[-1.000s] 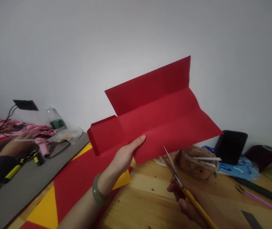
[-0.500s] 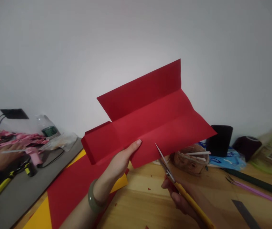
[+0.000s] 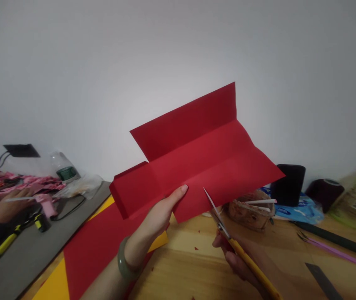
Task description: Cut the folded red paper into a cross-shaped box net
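Observation:
A creased sheet of red card is held up in the air, its long flaps folded at angles and a narrower flap standing out at the left. My left hand grips its lower edge, thumb on the front and the other fingers hidden behind. In my right hand is a pair of scissors with yellow handles. The blades look nearly closed and point up in front of the card's lower edge; whether they touch it I cannot tell.
More red card and yellow card lie on the wooden table. A small basket, a black phone-like object, a metal ruler and tweezers are at right. Another person's hand works at left beside a pink glue gun.
The red card and my left hand have shifted slightly right and down. The scissors stay almost in the same place.

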